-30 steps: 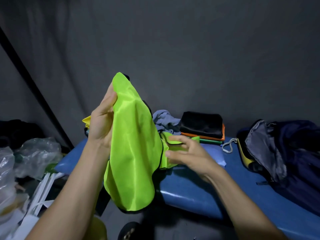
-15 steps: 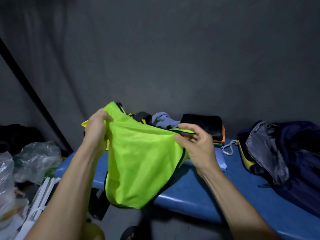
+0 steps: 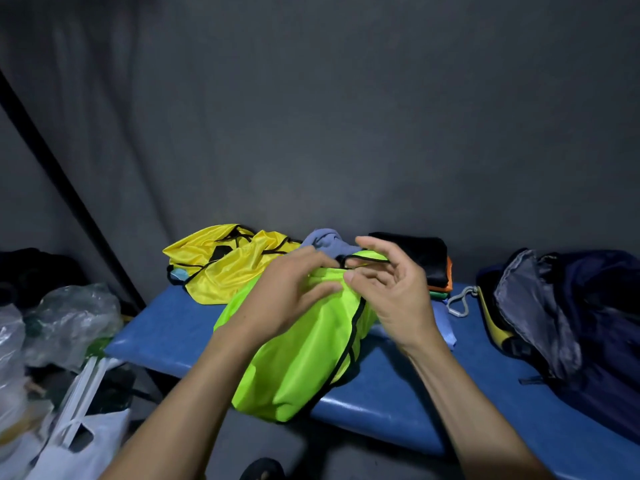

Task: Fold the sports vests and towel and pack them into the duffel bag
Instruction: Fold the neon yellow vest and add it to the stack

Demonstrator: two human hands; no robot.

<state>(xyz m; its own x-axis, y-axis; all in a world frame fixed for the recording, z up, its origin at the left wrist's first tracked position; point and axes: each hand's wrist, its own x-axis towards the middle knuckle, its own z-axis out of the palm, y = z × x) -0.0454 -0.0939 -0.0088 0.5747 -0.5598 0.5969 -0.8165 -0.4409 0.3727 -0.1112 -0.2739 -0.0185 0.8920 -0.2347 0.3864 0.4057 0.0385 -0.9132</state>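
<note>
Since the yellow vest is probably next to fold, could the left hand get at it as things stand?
Probably yes. The yellow vest lies uncovered on the blue bench, just beyond the left hand. But that hand is occupied on the green vest, so it would need to leave that first.

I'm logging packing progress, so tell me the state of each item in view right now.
lime vest: unfolded, draped over the bench's front edge.
left hand: fingers straight, resting on the lime vest.
right hand: open, fingers loosely curled at the vest's black-trimmed edge.
yellow vest: crumpled, unfolded, on the bench.
folded stack: folded, black on top.
duffel bag: open.
bench: holds the clothes and bag.
</note>
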